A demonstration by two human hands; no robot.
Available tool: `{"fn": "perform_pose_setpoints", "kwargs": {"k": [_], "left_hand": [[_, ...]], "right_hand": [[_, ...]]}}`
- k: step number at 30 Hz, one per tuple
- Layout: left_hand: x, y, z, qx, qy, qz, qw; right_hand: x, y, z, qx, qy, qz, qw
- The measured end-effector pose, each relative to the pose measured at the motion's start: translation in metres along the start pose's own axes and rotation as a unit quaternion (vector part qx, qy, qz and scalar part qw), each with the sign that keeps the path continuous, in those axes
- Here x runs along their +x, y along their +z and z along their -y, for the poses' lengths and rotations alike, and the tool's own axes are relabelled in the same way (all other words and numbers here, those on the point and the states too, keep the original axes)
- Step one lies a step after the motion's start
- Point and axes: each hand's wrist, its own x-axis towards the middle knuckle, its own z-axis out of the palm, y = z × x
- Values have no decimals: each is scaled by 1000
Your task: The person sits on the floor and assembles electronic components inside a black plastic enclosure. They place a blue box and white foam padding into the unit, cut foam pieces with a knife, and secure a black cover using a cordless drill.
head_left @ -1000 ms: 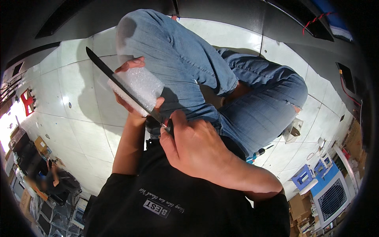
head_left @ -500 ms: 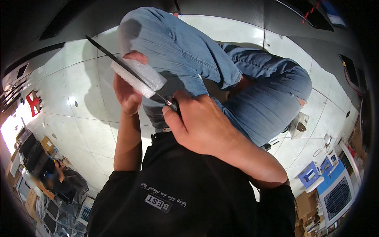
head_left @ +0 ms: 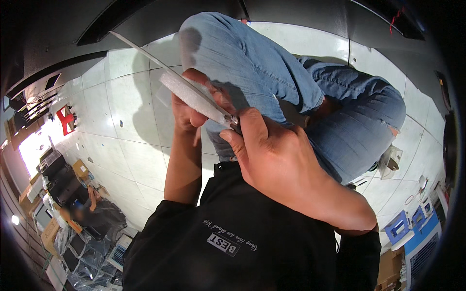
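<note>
A white foam block point(head_left: 190, 99) with a rough cut-looking side is gripped in my left hand point(head_left: 183, 115), fingers curled around it over my raised knee. My right hand point(head_left: 276, 155) is closed on the dark handle of a long knife point(head_left: 141, 50). Its narrow blade lies along the foam and its tip points up and left, past the block. The handle end sits right by the foam's near end, mostly hidden by my right fingers. Whether the blade is inside the foam or only against it, I cannot tell.
My legs in blue jeans point(head_left: 257, 72) are folded on the pale tiled floor point(head_left: 116, 126). Dark panels point(head_left: 301, 17) stand ahead. A red object point(head_left: 65, 120) lies at the left. Another person sits among boxes at lower left. Blue stools point(head_left: 399, 228) stand at lower right.
My right hand has pushed forward, bringing the knife handle up to the foam's end. The blade has rolled and looks pale instead of dark. The foam is turned more edge-on, and the whole view has shifted.
</note>
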Motion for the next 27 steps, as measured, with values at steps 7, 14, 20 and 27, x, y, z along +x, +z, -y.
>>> {"fn": "perform_pose_setpoints", "kwargs": {"k": [7,14,20,27], "left_hand": [[12,20,3,-13,25,39,999],[22,25,-1,-92,28,124,988],[25,34,-6,-80,31,116,990],[34,39,-12,-25,37,144,989]], "right_hand": [[-16,-11,10,-66,19,30,997],[-31,-6,5,-112,-43,-7,993],[-35,-13,12,-142,-40,4,989],[-34,-16,16,-147,-48,-13,988]]}}
